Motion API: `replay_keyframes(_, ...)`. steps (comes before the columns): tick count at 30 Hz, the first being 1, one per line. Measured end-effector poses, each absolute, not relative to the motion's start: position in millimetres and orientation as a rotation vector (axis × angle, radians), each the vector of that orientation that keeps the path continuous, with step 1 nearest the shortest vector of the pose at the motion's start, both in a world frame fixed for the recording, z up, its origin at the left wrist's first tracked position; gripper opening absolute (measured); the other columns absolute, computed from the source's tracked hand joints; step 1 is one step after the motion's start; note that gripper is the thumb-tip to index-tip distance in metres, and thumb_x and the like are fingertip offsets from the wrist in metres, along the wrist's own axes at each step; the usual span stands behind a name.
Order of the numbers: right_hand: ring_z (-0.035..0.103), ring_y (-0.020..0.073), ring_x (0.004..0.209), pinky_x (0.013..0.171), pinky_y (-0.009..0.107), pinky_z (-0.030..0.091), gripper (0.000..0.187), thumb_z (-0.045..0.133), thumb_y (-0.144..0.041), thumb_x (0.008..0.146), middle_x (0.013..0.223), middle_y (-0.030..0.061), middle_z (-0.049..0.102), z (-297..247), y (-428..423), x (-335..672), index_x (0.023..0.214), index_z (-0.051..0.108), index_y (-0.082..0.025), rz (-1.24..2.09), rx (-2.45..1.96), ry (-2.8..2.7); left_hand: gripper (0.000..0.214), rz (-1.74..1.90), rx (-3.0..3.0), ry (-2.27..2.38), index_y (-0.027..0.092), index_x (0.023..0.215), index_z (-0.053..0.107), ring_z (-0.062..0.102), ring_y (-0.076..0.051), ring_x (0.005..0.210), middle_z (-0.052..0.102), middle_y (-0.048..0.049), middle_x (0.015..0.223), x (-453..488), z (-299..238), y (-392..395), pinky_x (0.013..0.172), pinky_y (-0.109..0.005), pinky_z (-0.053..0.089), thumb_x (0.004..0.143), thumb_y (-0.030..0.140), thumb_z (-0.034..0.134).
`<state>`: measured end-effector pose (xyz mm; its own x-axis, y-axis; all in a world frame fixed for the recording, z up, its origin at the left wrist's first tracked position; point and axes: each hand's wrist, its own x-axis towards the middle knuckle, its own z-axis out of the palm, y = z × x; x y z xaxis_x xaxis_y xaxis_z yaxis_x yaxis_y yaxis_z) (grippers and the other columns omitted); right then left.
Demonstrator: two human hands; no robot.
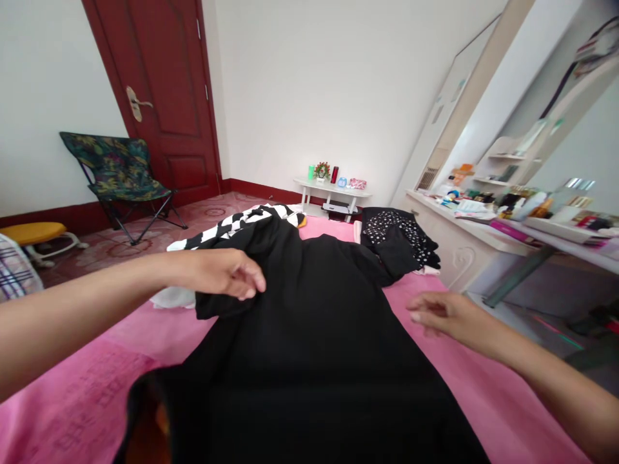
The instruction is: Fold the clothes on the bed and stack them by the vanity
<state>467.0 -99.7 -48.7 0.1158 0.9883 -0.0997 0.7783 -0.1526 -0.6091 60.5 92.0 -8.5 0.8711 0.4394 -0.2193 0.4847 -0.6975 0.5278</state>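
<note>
A black long-sleeved garment [319,335] lies spread on a pink bed sheet [178,341], its near end running out of view at the bottom. At its lower left opening an orange-brown inside shows. My left hand [232,274] is over the garment's left side by the sleeve, fingers loosely bent and holding nothing; whether it touches the cloth I cannot tell. To the right of the garment, above the pink sheet, is my right hand [438,312], somewhat blurred, its curved fingers apart from the thumb and nothing between them.
Black-and-white patterned clothing [236,222] lies beyond the left sleeve. A pile of dark spotted clothes [394,235] sits at the far right of the bed. Further off are a camouflage folding chair [120,171], a white low table [333,187] and a cluttered dressing table [483,225].
</note>
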Motion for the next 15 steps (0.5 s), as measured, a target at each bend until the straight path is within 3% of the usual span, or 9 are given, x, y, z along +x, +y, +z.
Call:
replay_keyframes(4,0.066,0.0172,0.066,0.066,0.028,0.051,0.022,0.060,-0.027,0.076,0.077,0.0041,0.067,-55,1,452,0.095,0.064,-0.017,0.282,-1.967,-1.704,0.040,0.182,2.714,0.922,0.018,0.117,0.059,0.063,-0.020,0.089,0.065,-0.0073,0.102,137,-32,151,0.078,-0.027,0.049,0.078,0.021,0.055)
replay_keyframes(8,0.068,0.0150,0.063,0.076,0.027,0.051,0.035,0.058,-0.016,0.078,0.078,0.0029,0.069,-77,83,456,0.112,0.058,-0.016,0.080,-2.007,-1.593,0.056,0.418,2.835,1.454,0.023,0.131,0.046,0.057,-0.028,0.110,0.047,-0.0136,0.131,179,-50,210,0.089,-0.035,0.046,0.077,0.013,0.053)
replay_keyframes(12,0.068,0.0166,0.057,0.064,0.029,0.054,0.060,0.060,-0.023,0.080,0.077,0.0060,0.069,-98,139,462,0.134,0.036,-0.013,0.306,-2.139,-1.363,0.062,0.329,2.627,1.799,0.015,0.132,0.040,0.061,-0.034,0.101,0.050,-0.0223,0.122,190,-62,254,0.078,-0.039,0.051,0.073,0.019,0.060)
replay_keyframes(15,0.066,0.0172,0.054,0.053,0.030,0.054,0.083,0.069,-0.033,0.074,0.086,0.0105,0.068,-114,162,466,0.140,0.022,-0.014,0.516,-2.198,-1.257,0.066,0.283,2.557,1.880,0.012,0.128,0.042,0.062,-0.035,0.096,0.053,-0.0247,0.116,192,-75,271,0.073,-0.039,0.052,0.068,0.025,0.067)
